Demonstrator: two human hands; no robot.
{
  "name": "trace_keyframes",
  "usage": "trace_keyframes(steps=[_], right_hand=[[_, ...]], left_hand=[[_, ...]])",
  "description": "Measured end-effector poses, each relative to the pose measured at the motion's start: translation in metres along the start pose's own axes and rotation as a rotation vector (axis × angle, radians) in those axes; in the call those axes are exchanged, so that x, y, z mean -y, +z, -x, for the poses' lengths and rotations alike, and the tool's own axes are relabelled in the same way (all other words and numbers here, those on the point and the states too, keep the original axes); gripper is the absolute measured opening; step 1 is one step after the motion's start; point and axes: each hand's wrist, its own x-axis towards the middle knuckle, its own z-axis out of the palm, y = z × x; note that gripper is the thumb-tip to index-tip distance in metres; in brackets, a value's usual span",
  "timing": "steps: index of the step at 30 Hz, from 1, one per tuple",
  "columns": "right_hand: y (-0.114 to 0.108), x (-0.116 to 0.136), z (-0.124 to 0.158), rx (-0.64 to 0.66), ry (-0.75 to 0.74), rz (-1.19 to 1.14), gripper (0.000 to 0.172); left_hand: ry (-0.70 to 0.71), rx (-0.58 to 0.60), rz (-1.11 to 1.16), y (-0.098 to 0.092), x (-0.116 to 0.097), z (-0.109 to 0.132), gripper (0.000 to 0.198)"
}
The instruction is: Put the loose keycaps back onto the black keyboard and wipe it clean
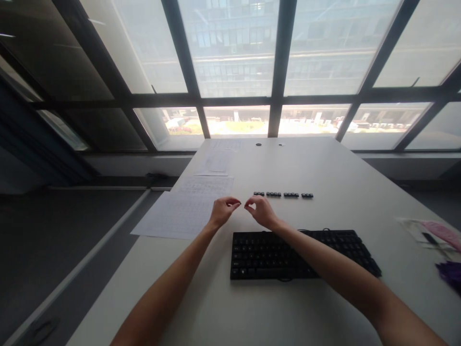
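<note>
Left hand and right hand, mid-frame: fingertips close together, grip contents cannot be told; black keys, rowed on desk, right of centre; keyboard, lower right; advised: light pinch, right wrist clear of row.

An office, by its look
The bench carries a black keyboard and, along its left edge, paper sheets; beyond the bench, dark-framed windows face a building; a curtain hangs left of the bench.

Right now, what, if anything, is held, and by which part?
Cannot tell: left hand and right hand are pinched, but anything gripped is too small to identify.
</note>
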Motion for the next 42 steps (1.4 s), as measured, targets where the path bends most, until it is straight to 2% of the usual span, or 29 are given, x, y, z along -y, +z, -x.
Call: trace_keyframes(steps=[5, 9, 15, 24, 36, 42], right_hand=[[0.004, 0.024, 0.053, -0.021, 0.07, -0.377, 0.01], [0.002, 0.033, 0.07, 0.003, 0.126, -0.452, 0.013], [-0.002, 0.038, 0.079, -0.006, 0.154, -0.459, 0.013], [0.002, 0.036, 0.081, -0.034, 0.163, -0.481, 0.015], [0.003, 0.034, 0.084, -0.048, 0.123, -0.492, 0.014], [0.01, 0.032, 0.088, -0.047, 0.0, -0.401, 0.016]], left_hand=[[-0.053, 0.082, 0.312, -0.016, -0.004, 0.066, 0.018], [-0.088, 0.165, 0.319, -0.018, -0.011, 0.088, 0.016], [-0.099, 0.182, 0.324, -0.021, -0.015, 0.095, 0.016], [-0.093, 0.202, 0.383, -0.019, -0.006, 0.097, 0.017], [0.035, 0.178, 0.391, -0.016, 0.002, 0.096, 0.015], [0.142, 0.165, 0.291, -0.017, -0.005, 0.1, 0.012]])
